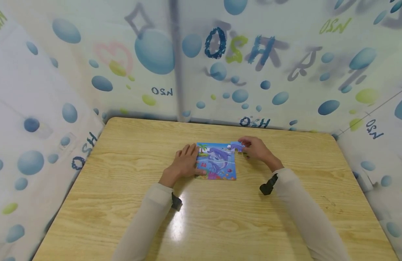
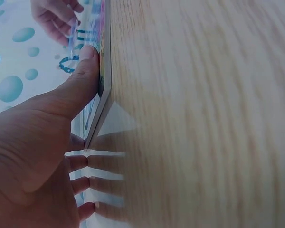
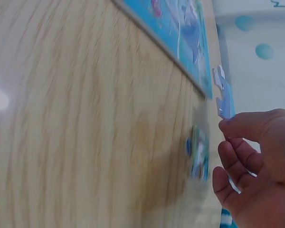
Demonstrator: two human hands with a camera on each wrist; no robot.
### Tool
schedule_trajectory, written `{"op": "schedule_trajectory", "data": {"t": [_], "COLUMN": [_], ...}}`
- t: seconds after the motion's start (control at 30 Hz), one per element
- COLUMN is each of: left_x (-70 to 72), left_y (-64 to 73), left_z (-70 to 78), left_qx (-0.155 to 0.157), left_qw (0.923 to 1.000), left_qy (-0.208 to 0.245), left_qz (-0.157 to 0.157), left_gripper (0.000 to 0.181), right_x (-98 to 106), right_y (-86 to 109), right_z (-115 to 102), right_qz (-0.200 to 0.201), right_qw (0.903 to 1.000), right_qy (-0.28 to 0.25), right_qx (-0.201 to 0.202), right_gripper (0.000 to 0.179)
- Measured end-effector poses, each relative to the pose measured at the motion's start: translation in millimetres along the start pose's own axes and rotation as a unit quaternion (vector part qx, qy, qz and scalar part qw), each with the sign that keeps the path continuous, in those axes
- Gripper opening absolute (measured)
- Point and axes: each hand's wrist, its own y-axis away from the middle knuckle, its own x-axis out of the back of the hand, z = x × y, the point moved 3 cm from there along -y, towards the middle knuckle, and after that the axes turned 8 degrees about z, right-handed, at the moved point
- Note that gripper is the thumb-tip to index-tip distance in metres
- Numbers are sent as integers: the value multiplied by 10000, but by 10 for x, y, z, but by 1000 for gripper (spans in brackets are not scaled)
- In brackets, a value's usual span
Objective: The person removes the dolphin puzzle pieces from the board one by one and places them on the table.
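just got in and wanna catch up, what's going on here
Someone is handling a dolphin puzzle on a wooden table. Their left hand rests at its left side, thumb on top near the lower corner. Their right hand pinches a piece above the table by the puzzle's upper right corner. Beneath that hand lie more small pieces; how many is unclear.

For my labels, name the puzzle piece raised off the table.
The piece pinched by the right hand; at least one other loose piece lies on the table.
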Motion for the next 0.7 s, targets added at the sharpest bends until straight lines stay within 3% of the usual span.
{"op": "schedule_trajectory", "data": {"t": [0.1,0.3,0.7], "left_x": [-5,-1,-3], "left_y": [-3,-3,-3], "left_z": [0,4,6], "left_qx": [-7,-16,-38], "left_qw": [10000,10000,10000], "left_qy": [-7,12,6], "left_qz": [30,46,72], "left_gripper": [109,109,109], "right_x": [57,177,418], "right_y": [34,104,292], "right_z": [99,287,652], "right_qz": [33,173,259], "right_qw": [9998,9996,9987], "right_qy": [-17,-106,257], "right_qx": [-211,-201,-358], "right_gripper": [36,38,38]}}
